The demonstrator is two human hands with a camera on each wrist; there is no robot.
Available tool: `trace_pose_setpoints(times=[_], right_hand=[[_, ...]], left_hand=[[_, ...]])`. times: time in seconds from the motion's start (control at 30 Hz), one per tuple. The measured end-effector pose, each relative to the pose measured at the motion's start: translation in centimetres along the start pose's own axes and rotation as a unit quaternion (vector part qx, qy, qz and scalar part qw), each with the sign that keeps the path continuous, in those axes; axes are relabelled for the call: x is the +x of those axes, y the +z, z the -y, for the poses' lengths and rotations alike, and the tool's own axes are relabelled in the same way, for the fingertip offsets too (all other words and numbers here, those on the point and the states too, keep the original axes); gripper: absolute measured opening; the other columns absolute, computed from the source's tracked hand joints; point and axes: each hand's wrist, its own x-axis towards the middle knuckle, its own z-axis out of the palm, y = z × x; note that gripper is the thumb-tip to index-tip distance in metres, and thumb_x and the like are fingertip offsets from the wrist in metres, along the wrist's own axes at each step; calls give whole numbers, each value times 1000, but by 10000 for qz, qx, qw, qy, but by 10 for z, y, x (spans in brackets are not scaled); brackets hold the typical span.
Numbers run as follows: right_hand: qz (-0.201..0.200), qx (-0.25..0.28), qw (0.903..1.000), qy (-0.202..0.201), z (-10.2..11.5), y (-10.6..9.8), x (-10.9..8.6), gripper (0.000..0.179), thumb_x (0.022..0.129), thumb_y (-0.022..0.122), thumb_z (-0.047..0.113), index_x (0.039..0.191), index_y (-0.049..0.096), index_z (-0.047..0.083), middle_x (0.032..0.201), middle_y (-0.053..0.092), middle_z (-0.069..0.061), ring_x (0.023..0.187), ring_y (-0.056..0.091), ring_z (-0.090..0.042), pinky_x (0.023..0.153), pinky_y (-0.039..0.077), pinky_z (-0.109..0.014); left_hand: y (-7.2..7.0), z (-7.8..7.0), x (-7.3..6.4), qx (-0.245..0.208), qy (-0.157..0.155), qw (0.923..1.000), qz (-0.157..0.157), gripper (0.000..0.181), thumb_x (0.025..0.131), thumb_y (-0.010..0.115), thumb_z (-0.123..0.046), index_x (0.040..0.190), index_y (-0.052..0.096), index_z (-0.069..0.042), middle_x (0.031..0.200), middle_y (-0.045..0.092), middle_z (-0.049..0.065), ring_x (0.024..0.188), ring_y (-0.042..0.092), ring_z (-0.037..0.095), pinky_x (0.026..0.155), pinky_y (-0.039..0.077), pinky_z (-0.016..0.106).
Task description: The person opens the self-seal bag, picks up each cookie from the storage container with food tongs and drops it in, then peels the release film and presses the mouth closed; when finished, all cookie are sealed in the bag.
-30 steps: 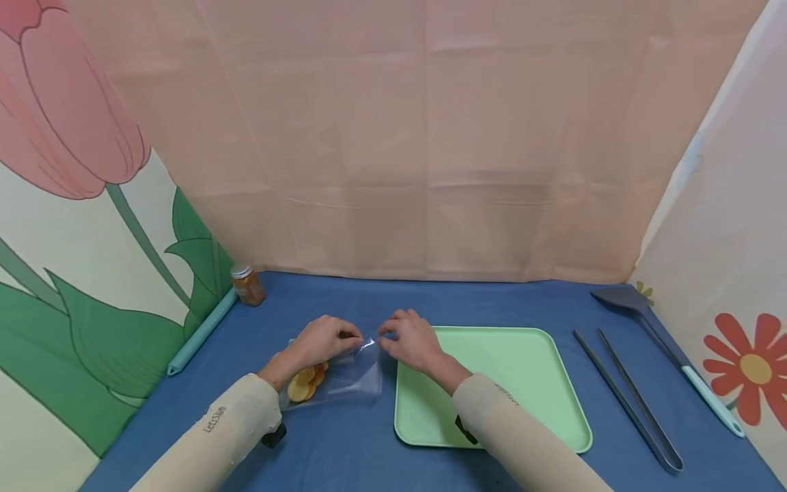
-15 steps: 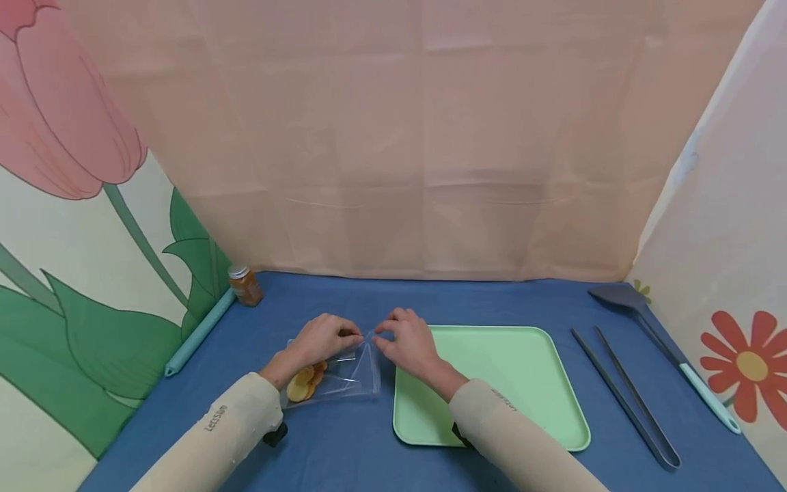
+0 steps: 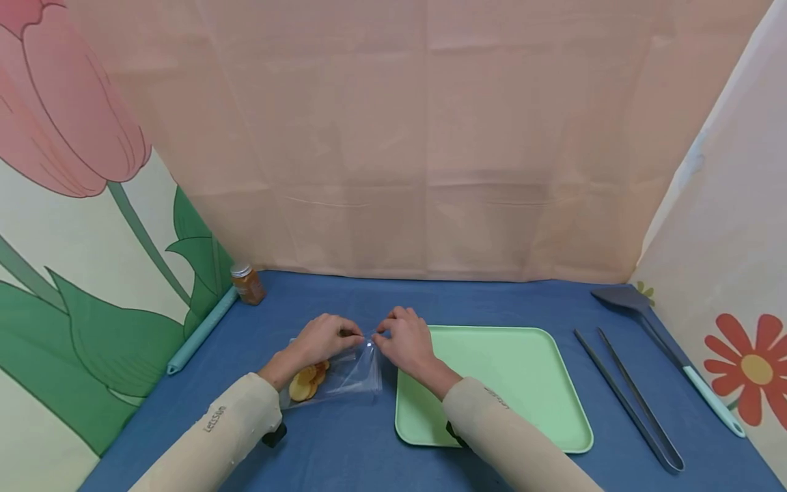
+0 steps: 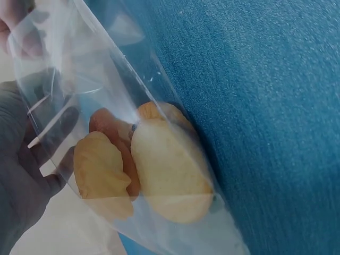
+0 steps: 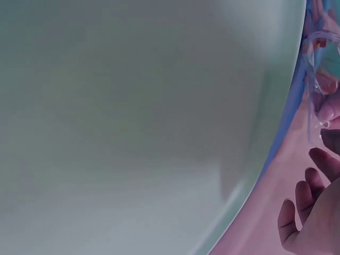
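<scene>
Since one second ago, the right hand (image 3: 410,347) has moved a little toward the left hand (image 3: 322,338), which keeps its position, and the right sleeve (image 3: 510,437) has followed it the same way. Both hands, two in number, are at one clear plastic bag (image 3: 356,377). The fingers of the left hand are bent and pinch its upper edge; the thumb and forefinger of the right hand are closed on the corner beside, while its other fingers are curved and slightly separated. Between the two pinches is only a small gap.

The bag lies on the blue-covered desk (image 3: 350,451), just left of one green tray (image 3: 522,383), with its upper edge lifted to the fingers. Inside it are golden pieces of food (image 4: 170,170); they overlap behind the plastic, so perhaps there are four, but this count is not certain. They rest in the left part of the bag, near the left wrist.

One forearm, the right, passes above the tray. To the right of the tray lie two tools: one pair of dark tongs (image 3: 622,400), its two arms spread, and one spatula (image 3: 663,342) with a dark blade and a pale handle. At the far left corner stands one jar (image 3: 249,285) with a silver lid, and one light-blue roll (image 3: 201,331) lies along the left side, one end near the jar.
</scene>
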Motion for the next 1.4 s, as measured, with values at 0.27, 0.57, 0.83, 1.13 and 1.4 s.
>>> trace_pose_setpoints(times=[0.27, 0.57, 0.83, 1.13, 1.4], right_hand=[[-41, -119, 9999, 85, 6, 1, 5, 12, 92, 74, 31, 91, 82, 22, 99, 65, 2, 84, 54, -17, 65, 43, -29], [-1, -169, 9996, 211, 11, 4, 9, 11, 93, 72, 28, 93, 82, 22, 103, 65, 2, 90, 56, -18, 70, 47, -33], [-185, -170, 9996, 102, 10, 7, 9, 10, 93, 72, 26, 91, 81, 23, 100, 66, 1, 86, 56, -18, 65, 47, -31], [-349, 67, 9993, -67, 2, 8, 6, 9, 92, 72, 22, 90, 81, 21, 98, 65, 0, 82, 54, -19, 63, 43, -29], [-396, 872, 9953, -128, 0, 5, 0, 11, 94, 69, 18, 95, 79, 14, 104, 62, -3, 87, 53, -21, 67, 42, -30]], left_hand=[[-2, 1, -1, 75, 109, 9999, -37, 12, 95, 70, -33, 98, 81, -27, 89, 74, -14, 65, 58, 2, 58, 48, 25], [-3, 2, -3, -13, 320, 9995, -45, 13, 95, 71, -32, 100, 81, -25, 92, 75, -11, 68, 60, -1, 58, 50, 23], [-3, 5, -2, -73, 333, 9994, 11, 14, 95, 70, -33, 100, 81, -25, 93, 76, -11, 66, 59, 0, 56, 48, 23], [-3, 3, 0, 69, 187, 9998, -52, 11, 95, 71, -31, 97, 80, -26, 87, 74, -14, 66, 58, 0, 59, 49, 23], [-2, 6, 1, -36, 106, 9999, -56, 14, 98, 66, -33, 96, 78, -25, 80, 69, -16, 63, 58, 2, 58, 48, 24]])
